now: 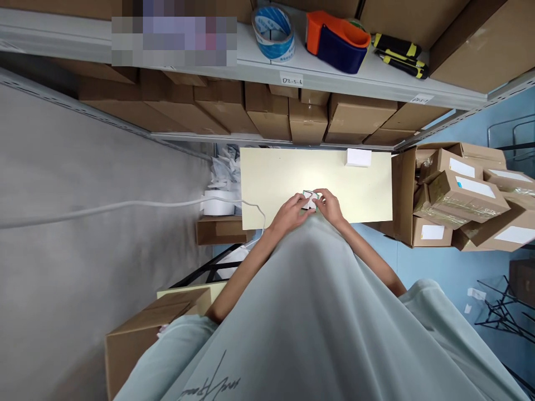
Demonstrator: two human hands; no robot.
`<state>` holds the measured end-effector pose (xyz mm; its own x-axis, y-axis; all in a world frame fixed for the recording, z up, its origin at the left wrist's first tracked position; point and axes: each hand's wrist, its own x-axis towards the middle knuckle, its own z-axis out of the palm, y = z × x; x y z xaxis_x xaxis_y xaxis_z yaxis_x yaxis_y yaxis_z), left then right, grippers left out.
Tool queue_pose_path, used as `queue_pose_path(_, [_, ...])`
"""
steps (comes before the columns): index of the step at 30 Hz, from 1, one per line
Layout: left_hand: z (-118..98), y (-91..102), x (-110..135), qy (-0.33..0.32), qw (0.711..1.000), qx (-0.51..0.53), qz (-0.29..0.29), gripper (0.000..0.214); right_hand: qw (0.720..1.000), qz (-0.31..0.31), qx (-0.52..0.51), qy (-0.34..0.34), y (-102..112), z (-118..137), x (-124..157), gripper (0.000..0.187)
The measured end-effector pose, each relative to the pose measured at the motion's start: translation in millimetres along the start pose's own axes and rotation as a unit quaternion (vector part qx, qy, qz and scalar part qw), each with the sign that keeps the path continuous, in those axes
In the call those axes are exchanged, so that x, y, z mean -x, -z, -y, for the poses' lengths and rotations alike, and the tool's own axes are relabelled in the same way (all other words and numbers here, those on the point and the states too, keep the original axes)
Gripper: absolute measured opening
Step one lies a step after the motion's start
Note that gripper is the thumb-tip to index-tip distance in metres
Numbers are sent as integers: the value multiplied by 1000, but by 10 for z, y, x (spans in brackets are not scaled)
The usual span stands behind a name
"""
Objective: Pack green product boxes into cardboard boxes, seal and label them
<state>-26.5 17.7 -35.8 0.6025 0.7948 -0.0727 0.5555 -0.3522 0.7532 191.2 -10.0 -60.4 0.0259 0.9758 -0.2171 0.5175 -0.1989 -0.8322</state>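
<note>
Near the front edge of the pale yellow table (284, 172), both my hands meet at a small flat piece (310, 199), white with dark marks and a greenish edge. Its exact kind is too small to tell. My left hand (291, 213) grips it from the left, fingers closed on its side. From the right, my right hand (329, 206) pinches its other edge between thumb and fingers. Part of the piece is hidden under my fingers. A small white box (358, 157) lies at the table's far edge, apart from both hands.
Above the table stands a shelf (234, 61) bearing tape (273, 34), an orange-and-blue tape dispenser (337, 42) and yellow-black cutters (399, 53). Cardboard boxes (309, 117) line the level below. At right, an open carton (403, 197) holds several packages. A white cable (167, 205) crosses from the left.
</note>
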Motion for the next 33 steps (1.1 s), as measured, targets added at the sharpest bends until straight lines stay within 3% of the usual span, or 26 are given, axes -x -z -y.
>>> queue_pose_path(2, [1, -46, 22, -1, 1000, 2, -12, 43, 1000, 4, 6, 3, 9, 24, -18, 29])
queue_pose_path(9, [58, -202, 11, 19, 997, 23, -71, 23, 997, 39, 52, 51, 111, 77, -94, 27])
queue_pose_path(13, [118, -187, 23, 10, 997, 51, -60, 23, 993, 80, 49, 77, 237, 82, -169, 21])
queue_pose_path(19, [170, -215, 37, -26, 998, 34, -48, 22, 993, 107, 19, 48, 297, 69, -190, 13])
queue_pose_path(24, [134, -245, -41, -7, 998, 11, -53, 50, 996, 67, 52, 26, 237, 55, -251, 11])
queue_pose_path(30, [86, -201, -25, -15, 999, -3, -44, 44, 993, 73, 79, 54, 195, 75, -163, 16])
queue_pose_path(33, [60, -203, 13, -7, 998, -3, -56, 43, 989, 79, 93, 88, 133, 50, 17, 40])
